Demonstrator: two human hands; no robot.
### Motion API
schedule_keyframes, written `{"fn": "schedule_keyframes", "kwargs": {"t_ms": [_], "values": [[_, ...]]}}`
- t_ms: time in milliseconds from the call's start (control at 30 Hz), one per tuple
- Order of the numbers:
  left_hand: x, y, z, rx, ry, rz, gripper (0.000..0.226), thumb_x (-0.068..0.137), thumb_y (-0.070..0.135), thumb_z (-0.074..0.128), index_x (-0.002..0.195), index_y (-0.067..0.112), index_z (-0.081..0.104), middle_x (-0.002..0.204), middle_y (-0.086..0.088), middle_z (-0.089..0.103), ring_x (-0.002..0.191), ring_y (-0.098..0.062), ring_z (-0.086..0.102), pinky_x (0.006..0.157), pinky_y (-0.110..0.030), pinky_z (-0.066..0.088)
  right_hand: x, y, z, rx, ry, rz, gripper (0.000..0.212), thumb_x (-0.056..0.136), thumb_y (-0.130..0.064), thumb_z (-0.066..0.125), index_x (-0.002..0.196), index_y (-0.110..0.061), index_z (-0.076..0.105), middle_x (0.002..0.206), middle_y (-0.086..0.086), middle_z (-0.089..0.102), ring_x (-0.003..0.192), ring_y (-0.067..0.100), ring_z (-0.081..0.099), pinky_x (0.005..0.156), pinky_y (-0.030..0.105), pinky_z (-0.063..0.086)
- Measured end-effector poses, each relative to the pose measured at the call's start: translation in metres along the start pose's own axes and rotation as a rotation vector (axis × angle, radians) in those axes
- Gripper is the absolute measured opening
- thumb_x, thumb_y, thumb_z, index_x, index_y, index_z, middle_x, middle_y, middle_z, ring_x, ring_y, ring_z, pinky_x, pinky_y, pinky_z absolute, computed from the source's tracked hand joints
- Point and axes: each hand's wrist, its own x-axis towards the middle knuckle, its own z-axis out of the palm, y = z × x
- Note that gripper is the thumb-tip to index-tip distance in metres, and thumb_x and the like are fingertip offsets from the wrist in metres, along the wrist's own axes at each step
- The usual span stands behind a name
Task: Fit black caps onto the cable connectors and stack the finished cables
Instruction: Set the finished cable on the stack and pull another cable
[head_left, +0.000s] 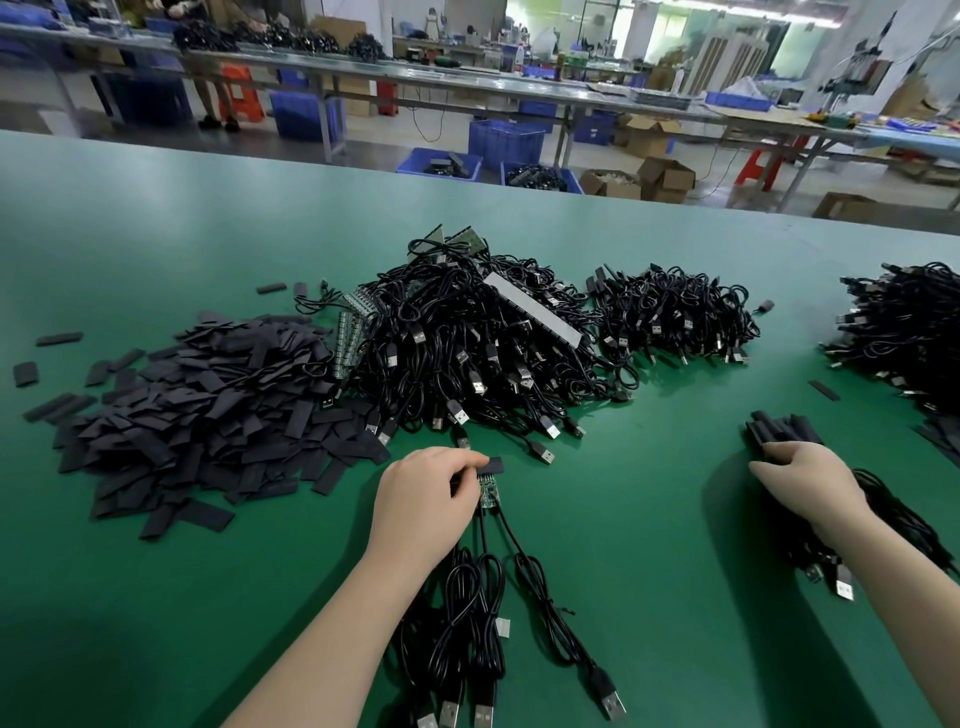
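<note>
Two hands busy: left hand (426, 493) pinching black cap (491, 466) at green connector board (488, 491), mid-table; right hand (810, 480) gripping finished cables (784, 428). Capping underway; next, likely sliding cap fully home.

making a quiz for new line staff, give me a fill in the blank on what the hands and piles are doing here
1. The left hand pinches a small ____ circuit board.
2. The loose black caps are heaped to the ____ of the big cable pile.
3. The right hand grips a bundle of capped cables on the ____ table.

Missing words: green; left; green
</note>
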Motion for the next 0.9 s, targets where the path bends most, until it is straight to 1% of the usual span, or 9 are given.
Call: {"fn": "schedule_keyframes", "kwargs": {"t_ms": [167,233,333,400,567,667,767,833,900], "values": [[-0.001,0.000,0.000,-0.003,0.006,0.000,0.024,0.091,0.015,0.059,0.104,0.028,0.075,0.104,0.014,0.071,0.102,-0.006,0.062,0.094,-0.036,0.049,0.000,0.006,0.000,-0.045,0.100,-0.046,0.045,0.095,-0.027,0.058,0.141,-0.021,0.056,0.091,0.009,0.067,0.101,0.034,0.062,0.090,0.043,0.044],[-0.001,0.000,0.000,-0.005,0.006,0.002,0.024,0.091,0.015,0.060,0.104,0.028,0.075,0.104,0.014,0.071,0.102,-0.006,0.062,0.094,-0.036,0.049,0.005,0.013,-0.001,-0.107,0.202,-0.054,0.053,0.095,-0.042,0.057,0.143,-0.023,0.052,0.111,0.011,0.069,0.110,0.035,0.062,0.104,0.049,0.041],[0.000,0.001,0.000,0.005,0.008,0.008,0.024,0.091,0.015,0.059,0.104,0.028,0.075,0.104,0.014,0.071,0.102,-0.006,0.062,0.094,-0.036,0.049,0.015,0.024,-0.004,-0.265,0.084,0.033,0.079,0.088,-0.072,0.048,0.150,-0.024,0.039,0.146,0.007,0.052,0.128,0.034,0.052,0.113,0.053,0.028],[0.000,0.000,0.000,0.011,0.009,0.010,0.024,0.091,0.016,0.059,0.104,0.028,0.075,0.104,0.014,0.072,0.102,-0.006,0.062,0.094,-0.036,0.049,0.017,0.027,-0.006,-0.331,-0.027,0.080,0.085,0.085,-0.081,0.038,0.151,-0.026,0.038,0.151,0.004,0.047,0.133,0.032,0.047,0.114,0.053,0.026],[0.000,0.000,0.001,0.013,0.014,0.019,0.024,0.091,0.016,0.060,0.104,0.029,0.075,0.103,0.015,0.071,0.101,-0.006,0.062,0.094,-0.036,0.049,0.004,0.020,-0.007,-0.533,0.006,0.061,0.077,0.088,-0.081,0.025,0.142,-0.031,0.049,0.155,0.002,0.040,0.145,0.030,0.029,0.116,0.055,0.019],[0.000,-0.001,0.002,0.021,0.015,0.027,0.024,0.091,0.016,0.060,0.104,0.029,0.075,0.103,0.015,0.071,0.101,-0.006,0.062,0.094,-0.035,0.049,-0.019,0.002,0.000,-0.429,0.220,-0.130,0.062,0.093,-0.066,0.042,0.138,-0.025,0.055,0.151,0.007,0.046,0.143,0.031,0.034,0.115,0.057,0.020],[0.001,-0.002,0.003,0.062,0.041,0.051,0.024,0.090,0.017,0.060,0.108,0.027,0.074,0.108,0.014,0.070,0.104,-0.007,0.061,0.094,-0.029,0.048,-0.055,-0.034,0.014,-0.126,0.384,-0.449,0.046,0.091,-0.042,0.064,0.129,-0.016,0.064,0.129,0.012,0.064,0.120,0.034,0.056,0.103,0.049,0.041],[0.001,-0.002,0.004,0.131,0.033,0.043,0.027,0.092,0.025,0.060,0.116,0.027,0.070,0.116,0.013,0.065,0.110,-0.010,0.055,0.092,-0.025,0.042,-0.083,-0.064,0.026,0.048,0.253,-0.564,0.040,0.090,-0.036,0.067,0.126,-0.018,0.066,0.108,0.001,0.070,0.100,0.026,0.062,0.087,0.036,0.047],[0.000,-0.003,0.005,0.226,0.001,-0.020,0.034,0.092,0.038,0.057,0.124,0.030,0.065,0.120,0.013,0.060,0.115,-0.012,0.049,0.092,-0.029,0.040,-0.107,-0.089,0.041,0.155,0.021,-0.606,0.038,0.091,-0.040,0.064,0.125,-0.024,0.065,0.093,-0.018,0.065,0.080,0.007,0.061,0.073,0.026,0.045]]}}
